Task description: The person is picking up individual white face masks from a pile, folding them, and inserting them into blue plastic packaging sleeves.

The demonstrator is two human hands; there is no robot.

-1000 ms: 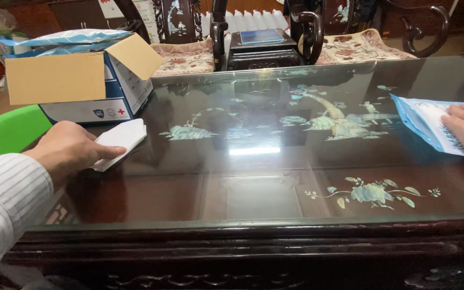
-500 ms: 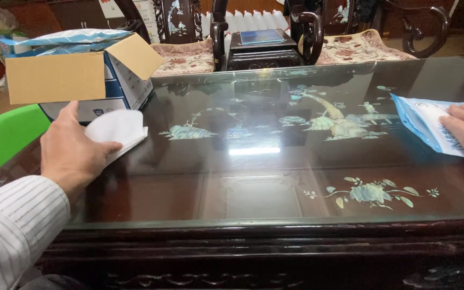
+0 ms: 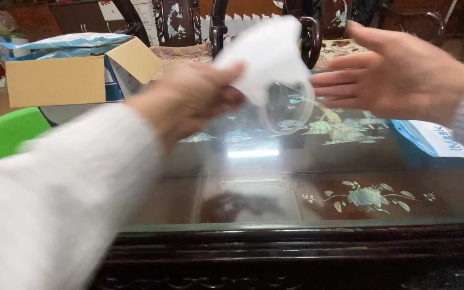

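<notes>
My left hand (image 3: 189,99) is clenched on a white face mask (image 3: 267,56), which I hold in the air above the glass tabletop (image 3: 253,182). The mask sticks out from my fingers up and to the right, its long axis tilted, and its thin ear loop (image 3: 291,115) hangs down below it. My right hand (image 3: 398,75) is released, fingers spread and pointing left, just beside the mask but not touching it. An open cardboard box (image 3: 55,80) stands far left.
</notes>
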